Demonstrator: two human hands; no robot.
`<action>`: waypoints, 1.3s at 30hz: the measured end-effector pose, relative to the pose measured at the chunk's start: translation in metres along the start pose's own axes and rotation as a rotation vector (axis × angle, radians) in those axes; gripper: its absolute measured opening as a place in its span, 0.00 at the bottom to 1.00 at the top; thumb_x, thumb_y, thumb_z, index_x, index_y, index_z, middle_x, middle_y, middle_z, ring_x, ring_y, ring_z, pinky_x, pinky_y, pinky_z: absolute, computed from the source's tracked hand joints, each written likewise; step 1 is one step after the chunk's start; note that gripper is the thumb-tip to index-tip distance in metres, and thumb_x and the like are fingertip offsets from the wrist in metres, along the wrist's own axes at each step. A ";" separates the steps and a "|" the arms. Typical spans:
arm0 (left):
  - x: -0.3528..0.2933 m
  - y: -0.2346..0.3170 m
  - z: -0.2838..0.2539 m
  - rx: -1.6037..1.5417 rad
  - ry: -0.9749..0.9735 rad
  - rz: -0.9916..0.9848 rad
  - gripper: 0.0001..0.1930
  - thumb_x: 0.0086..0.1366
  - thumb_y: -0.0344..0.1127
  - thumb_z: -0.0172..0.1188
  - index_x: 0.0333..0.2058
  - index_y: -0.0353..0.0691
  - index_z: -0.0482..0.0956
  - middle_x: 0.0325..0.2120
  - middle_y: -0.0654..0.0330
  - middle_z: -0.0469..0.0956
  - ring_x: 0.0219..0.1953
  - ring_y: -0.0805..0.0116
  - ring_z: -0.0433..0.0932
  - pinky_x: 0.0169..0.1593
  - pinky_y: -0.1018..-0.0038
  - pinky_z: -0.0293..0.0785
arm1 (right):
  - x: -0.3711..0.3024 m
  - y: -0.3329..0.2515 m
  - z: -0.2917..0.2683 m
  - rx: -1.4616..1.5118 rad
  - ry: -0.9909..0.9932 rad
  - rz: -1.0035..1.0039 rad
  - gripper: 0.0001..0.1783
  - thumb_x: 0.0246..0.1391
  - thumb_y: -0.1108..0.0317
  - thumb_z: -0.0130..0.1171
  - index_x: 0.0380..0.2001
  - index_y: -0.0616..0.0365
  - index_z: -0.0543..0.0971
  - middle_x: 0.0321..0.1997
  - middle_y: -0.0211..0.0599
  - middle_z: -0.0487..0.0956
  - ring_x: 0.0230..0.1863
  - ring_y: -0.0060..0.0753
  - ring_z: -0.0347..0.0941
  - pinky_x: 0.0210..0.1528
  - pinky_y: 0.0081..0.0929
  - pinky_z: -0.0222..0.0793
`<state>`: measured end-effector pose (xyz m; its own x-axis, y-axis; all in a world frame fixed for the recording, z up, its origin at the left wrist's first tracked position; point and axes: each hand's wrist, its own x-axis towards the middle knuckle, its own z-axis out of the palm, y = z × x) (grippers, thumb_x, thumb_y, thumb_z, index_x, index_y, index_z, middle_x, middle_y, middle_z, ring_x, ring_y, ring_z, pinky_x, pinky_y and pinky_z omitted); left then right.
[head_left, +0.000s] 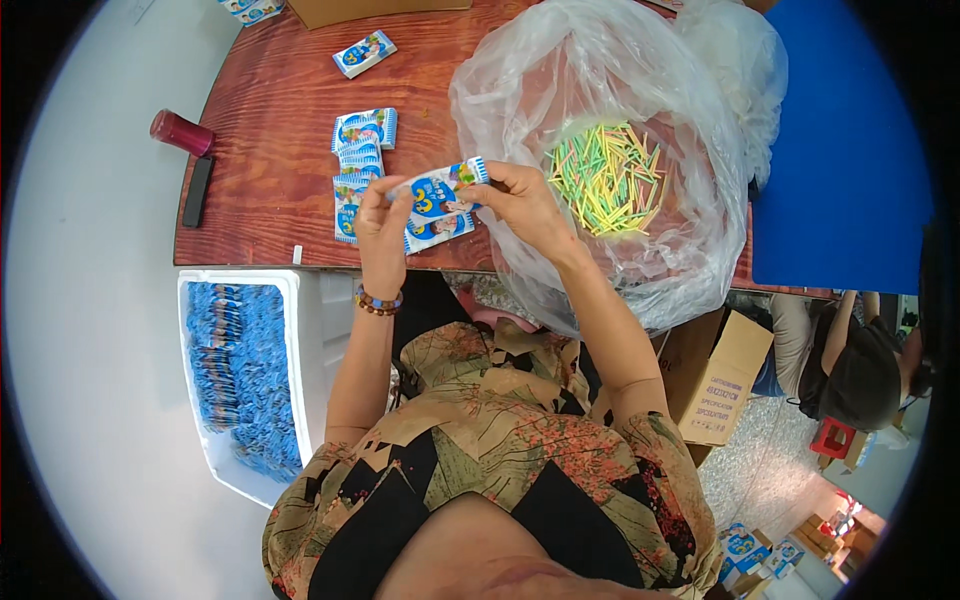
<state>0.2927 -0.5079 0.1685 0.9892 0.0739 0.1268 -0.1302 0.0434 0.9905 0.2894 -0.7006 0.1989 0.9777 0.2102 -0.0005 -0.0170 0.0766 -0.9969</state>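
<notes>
A blue-and-white packet [433, 198] is held over the counter [270, 110], its opposite ends pinched in the narrowed grips of the left hand [383, 230] and right hand [528, 208], presumably to be kept flat; coloured sticks [605, 180] are contained in a gaping plastic bag [590, 60], apparently for easy reach.

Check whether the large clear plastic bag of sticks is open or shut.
Open: the large clear plastic bag gapes wide, exposing thin yellow and green sticks inside.
</notes>
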 end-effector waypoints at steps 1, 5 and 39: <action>0.000 0.001 0.010 -0.183 -0.002 -0.071 0.02 0.61 0.27 0.59 0.33 0.36 0.78 0.29 0.65 0.79 0.30 0.82 0.74 0.32 0.83 0.69 | 0.000 0.003 -0.002 -0.001 0.003 0.000 0.08 0.53 0.69 0.61 0.37 0.57 0.81 0.28 0.23 0.79 0.26 0.07 0.66 0.25 0.12 0.60; -0.007 0.004 0.031 -0.369 -0.049 -0.141 0.04 0.62 0.27 0.59 0.35 0.34 0.78 0.29 0.64 0.80 0.28 0.81 0.76 0.32 0.84 0.74 | -0.013 0.003 -0.012 0.057 0.085 -0.032 0.05 0.53 0.68 0.61 0.32 0.56 0.81 0.26 0.20 0.78 0.24 0.05 0.65 0.23 0.10 0.58; -0.026 -0.013 0.071 -0.426 -0.055 -0.251 0.08 0.65 0.33 0.57 0.30 0.36 0.80 0.26 0.68 0.78 0.27 0.85 0.70 0.33 0.83 0.66 | -0.044 0.013 -0.060 -0.351 -0.014 -0.458 0.14 0.48 0.66 0.64 0.40 0.56 0.81 0.57 0.35 0.71 0.60 0.38 0.61 0.60 0.35 0.56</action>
<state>0.2736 -0.5814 0.1565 0.9941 -0.0428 -0.0992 0.1078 0.4574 0.8827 0.2585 -0.7670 0.1814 0.8661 0.2451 0.4357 0.4800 -0.1644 -0.8617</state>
